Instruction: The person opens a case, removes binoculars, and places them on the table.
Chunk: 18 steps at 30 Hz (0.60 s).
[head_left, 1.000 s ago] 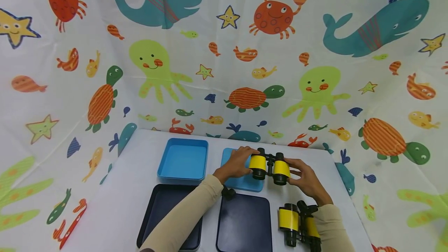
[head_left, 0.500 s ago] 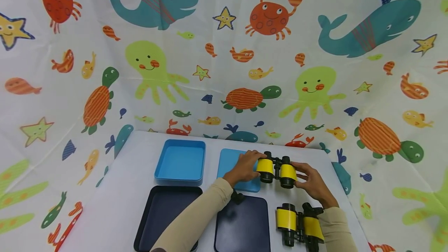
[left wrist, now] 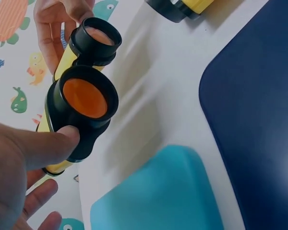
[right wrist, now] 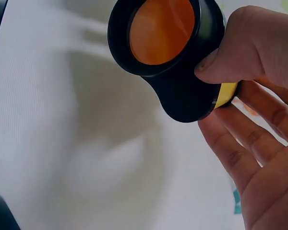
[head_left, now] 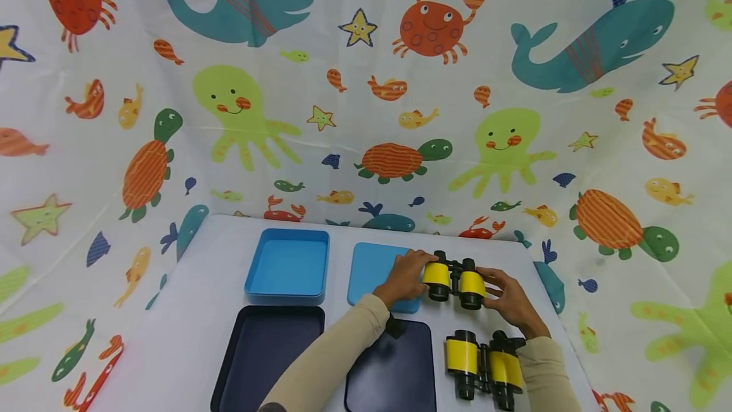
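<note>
Yellow-and-black binoculars (head_left: 472, 285) are held between my two hands at the right rear of the white table. My left hand (head_left: 405, 277) pinches their left barrel, thumb on the black rim. On the right barrel, my right hand (head_left: 513, 299) grips with its thumb on the black housing and fingers round the far side. Orange lenses (left wrist: 85, 98) face the left wrist camera, and the binoculars' shadow falls on the tabletop beside them. A second pair of yellow-and-black binoculars (head_left: 462, 356) lies nearer, beside my right sleeve.
A light blue lid (head_left: 365, 266) lies left of the held binoculars, partly under my left hand. Further left stands a light blue open box (head_left: 286, 262). Nearer are a dark tray (head_left: 269, 348) and a flat dark lid (head_left: 400, 367). A sea-animal-print cloth (head_left: 343, 113) hangs behind the table.
Both hands have moved the held binoculars a little to the right and nearer, off the blue lid. The head view has shifted slightly to the right.
</note>
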Motion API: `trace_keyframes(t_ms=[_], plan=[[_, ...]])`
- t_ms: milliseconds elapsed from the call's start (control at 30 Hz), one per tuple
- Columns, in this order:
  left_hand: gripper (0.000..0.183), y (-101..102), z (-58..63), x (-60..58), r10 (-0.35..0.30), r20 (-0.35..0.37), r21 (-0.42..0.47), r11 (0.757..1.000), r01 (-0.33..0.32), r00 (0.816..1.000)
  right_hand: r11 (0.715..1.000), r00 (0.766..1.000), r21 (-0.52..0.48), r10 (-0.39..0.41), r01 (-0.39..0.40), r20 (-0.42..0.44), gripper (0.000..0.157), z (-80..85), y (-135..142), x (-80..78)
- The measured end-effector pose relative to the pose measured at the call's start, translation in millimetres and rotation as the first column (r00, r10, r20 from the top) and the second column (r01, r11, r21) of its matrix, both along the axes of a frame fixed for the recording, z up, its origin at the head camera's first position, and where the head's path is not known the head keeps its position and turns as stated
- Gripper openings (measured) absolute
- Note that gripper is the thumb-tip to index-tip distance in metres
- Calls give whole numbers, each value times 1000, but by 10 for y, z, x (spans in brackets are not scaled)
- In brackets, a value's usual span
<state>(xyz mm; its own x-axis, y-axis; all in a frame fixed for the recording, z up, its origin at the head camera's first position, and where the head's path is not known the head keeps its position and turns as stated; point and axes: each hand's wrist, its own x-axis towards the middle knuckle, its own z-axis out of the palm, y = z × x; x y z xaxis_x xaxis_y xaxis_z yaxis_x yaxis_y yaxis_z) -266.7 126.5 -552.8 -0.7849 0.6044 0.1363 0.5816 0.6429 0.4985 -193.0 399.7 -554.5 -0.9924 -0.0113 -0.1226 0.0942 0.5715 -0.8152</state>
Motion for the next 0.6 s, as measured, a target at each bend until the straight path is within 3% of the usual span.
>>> trace_keyframes(t_ms=[600], plan=[[66,230,-174,74,54,-43,-47,997,-56,998,998,996,32,-49,46,73,75,-190,140,-37]])
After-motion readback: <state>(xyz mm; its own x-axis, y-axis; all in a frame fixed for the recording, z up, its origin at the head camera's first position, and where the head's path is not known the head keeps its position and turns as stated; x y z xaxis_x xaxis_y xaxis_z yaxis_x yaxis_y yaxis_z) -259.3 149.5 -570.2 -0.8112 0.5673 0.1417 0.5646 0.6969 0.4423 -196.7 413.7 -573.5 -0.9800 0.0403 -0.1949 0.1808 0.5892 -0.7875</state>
